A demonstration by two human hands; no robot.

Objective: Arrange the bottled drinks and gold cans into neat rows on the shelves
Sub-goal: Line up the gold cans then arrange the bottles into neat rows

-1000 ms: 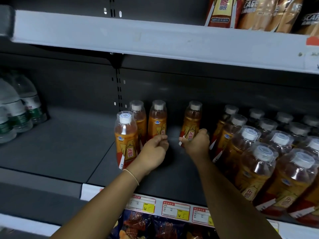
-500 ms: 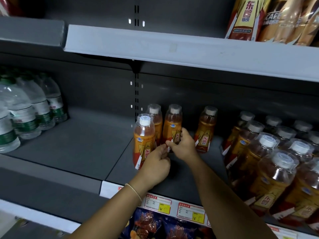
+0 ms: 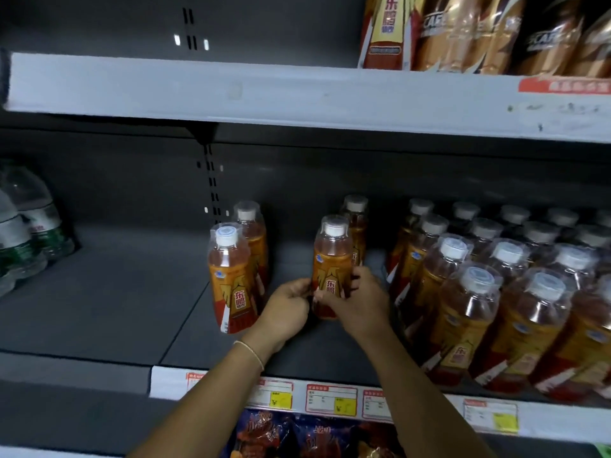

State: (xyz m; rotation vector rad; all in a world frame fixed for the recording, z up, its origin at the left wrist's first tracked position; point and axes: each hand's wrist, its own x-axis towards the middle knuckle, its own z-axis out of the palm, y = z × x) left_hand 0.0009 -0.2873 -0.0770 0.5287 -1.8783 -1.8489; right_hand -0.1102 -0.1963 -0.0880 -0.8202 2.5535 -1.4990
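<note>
An orange drink bottle [image 3: 332, 259] with a white cap stands mid-shelf, gripped low down by both my left hand [image 3: 287, 312] and my right hand [image 3: 358, 302]. Right behind it stands another orange bottle [image 3: 357, 223]. To the left, two more orange bottles stand one behind the other, the front one [image 3: 231, 276] closest to me and the back one [image 3: 253, 233] partly hidden. At the right, several orange bottles [image 3: 496, 292] fill packed rows. Gold cans [image 3: 469, 31] sit on the upper shelf at top right.
Water bottles [image 3: 29, 223] with green labels stand at the far left on the neighbouring grey shelf [image 3: 115, 292]. The upper shelf's white edge [image 3: 297, 97] overhangs. Price tags [image 3: 330, 399] line the front rail, with snack bags [image 3: 297, 434] below.
Both hands closed on one orange bottle from the back and drew it forward toward the shelf's front, in front of the lone back bottle. The camera shifted closer.
</note>
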